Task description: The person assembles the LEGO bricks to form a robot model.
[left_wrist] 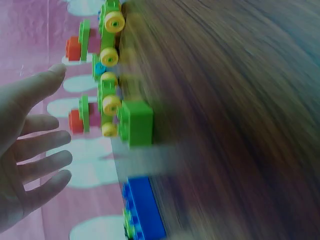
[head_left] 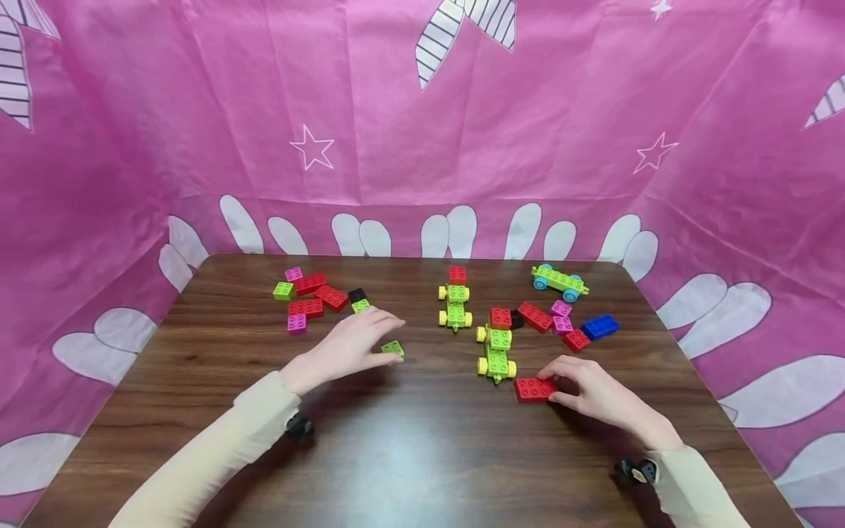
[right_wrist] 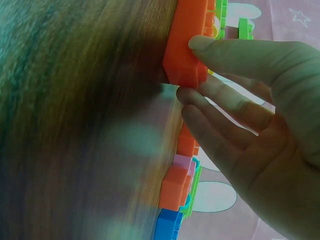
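Note:
My right hand (head_left: 597, 392) pinches the right end of a red building brick (head_left: 528, 390) on the table, thumb on the near side and fingers on the far side. Up close in the right wrist view, the thumb presses the brick's (right_wrist: 186, 45) side. Over the left half of the table hovers my left hand (head_left: 350, 346), fingers spread and holding nothing. A small green brick (head_left: 392, 347) lies beside its thumb and fingertips. In the left wrist view a blue brick (left_wrist: 145, 207) also stands near; in the head view the hand mostly hides it.
Two green wheeled cars with yellow wheels, a near one (head_left: 496, 363) and a far one (head_left: 455, 314), stand mid-table. A green wheeled base (head_left: 560, 281) with blue wheels is back right. Red bricks (head_left: 306, 308) and other loose bricks lie at left; a blue brick (head_left: 599, 327) lies at right.

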The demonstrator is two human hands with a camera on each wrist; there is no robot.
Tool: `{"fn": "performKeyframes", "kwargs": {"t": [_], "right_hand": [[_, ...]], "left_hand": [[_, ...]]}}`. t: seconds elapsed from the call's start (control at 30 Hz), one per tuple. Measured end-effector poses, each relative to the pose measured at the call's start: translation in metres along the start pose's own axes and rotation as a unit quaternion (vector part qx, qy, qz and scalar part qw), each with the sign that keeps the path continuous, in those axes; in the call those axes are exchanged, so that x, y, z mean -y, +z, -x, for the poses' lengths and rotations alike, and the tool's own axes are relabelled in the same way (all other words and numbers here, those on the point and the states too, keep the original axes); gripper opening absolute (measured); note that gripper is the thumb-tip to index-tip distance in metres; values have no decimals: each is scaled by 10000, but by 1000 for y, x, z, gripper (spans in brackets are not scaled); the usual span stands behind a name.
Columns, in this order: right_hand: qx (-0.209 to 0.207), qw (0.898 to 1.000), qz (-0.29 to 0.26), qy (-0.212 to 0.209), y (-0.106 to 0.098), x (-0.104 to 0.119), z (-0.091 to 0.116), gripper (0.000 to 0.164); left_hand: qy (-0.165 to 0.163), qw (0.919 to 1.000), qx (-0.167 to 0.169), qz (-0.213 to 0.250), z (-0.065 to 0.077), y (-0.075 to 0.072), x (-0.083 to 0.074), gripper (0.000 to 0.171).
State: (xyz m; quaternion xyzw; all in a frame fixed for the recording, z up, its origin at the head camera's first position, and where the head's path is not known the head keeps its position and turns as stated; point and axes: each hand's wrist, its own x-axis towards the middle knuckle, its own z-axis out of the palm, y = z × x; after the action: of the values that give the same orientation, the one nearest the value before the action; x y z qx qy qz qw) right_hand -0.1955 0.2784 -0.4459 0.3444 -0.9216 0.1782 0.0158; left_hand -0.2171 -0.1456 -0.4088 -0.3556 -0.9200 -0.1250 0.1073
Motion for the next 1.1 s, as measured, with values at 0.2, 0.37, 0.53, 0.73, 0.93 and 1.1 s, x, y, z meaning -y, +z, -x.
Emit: {"fn": "performKeyframes", "kwargs": {"t": [0.2,0.37,0.53,0.73,0.93,1.1], "right_hand": [[30,10000,-36,9,-2,1,0,33],[12,9999,-27,-104,0,4,-2,32],[-36,9996,-13,-272,1,6,-3,32],[160,9996,-58,-234,2,6,-4,32],[290,9992,-107,-235,3,9,-5,31],[325,9990,-144,-287,4,12,-6,31]], "left_hand": [[-241,9996,132,94,31,-11,20,58],[-510,9961,632,340,59,-20,33,51],[-840,9888,1088,580,86,-26,48,41],[-1165,9847,1251,327,105,-31,61,40],[-1351,9823,1298,81,113,-33,66,45],[-1418,9798,1408,36,114,-33,67,36]]}}
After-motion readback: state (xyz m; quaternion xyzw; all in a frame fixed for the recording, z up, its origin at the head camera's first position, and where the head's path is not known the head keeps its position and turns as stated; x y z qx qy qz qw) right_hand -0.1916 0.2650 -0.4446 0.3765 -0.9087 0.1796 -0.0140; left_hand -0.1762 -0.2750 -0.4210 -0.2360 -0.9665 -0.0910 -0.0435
